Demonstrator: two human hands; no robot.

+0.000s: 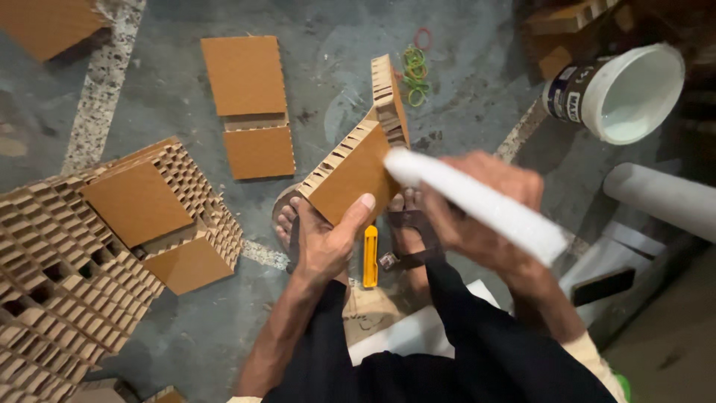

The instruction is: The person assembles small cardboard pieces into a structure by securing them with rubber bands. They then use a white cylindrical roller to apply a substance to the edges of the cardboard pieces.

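A worn grey concrete floor (179, 328) with pale speckled strips (101, 82) fills the scene. Light is dim, falling to shadow at the upper right, where a white bucket (634, 93) lies tipped.

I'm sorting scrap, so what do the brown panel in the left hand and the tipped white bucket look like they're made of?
Brown panel: matte honeycomb cardboard, judging by open paper cells along its cut edges. White bucket: probably smooth plastic, with a slight sheen inside.
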